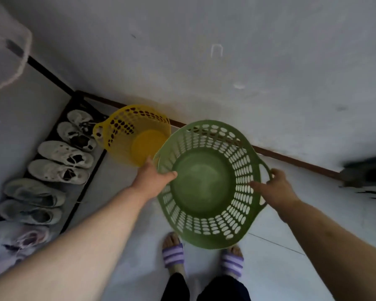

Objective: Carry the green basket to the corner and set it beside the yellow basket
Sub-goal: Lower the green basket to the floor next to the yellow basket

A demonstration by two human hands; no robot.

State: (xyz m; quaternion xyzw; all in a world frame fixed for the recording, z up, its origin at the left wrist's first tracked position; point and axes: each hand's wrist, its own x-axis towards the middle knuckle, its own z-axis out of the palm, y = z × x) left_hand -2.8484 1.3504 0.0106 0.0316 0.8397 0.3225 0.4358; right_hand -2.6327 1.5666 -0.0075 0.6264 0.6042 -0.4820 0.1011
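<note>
- Two baskets show in my feed, close to where a pale tiled floor [291, 268] meets a scuffed white wall [226, 61] with a dark brown skirting strip [291, 158] along its foot.
- I see a black shoe rack [83, 185] on the left, carrying a row of worn white and grey shoes [59, 170].
- I see the yellow basket [130, 135] standing on the floor near the wall, just right of the rack.
- I see the green basket [208, 183] just right of the yellow one, its rim overlapping it in view; I cannot tell whether they touch, or whether the green one rests on the floor.
- My left hand [152, 181] reaches forward, thumb hooked inside the left rim, fingers curled outside, closed on the green basket.
- My right hand [276, 190] grips the right handle, thumb lying inside the wall, fingers wrapped around the loop.
- Both forearms are bare and extended.
- My feet in purple striped slippers [173, 255] stand just below the basket.
</note>
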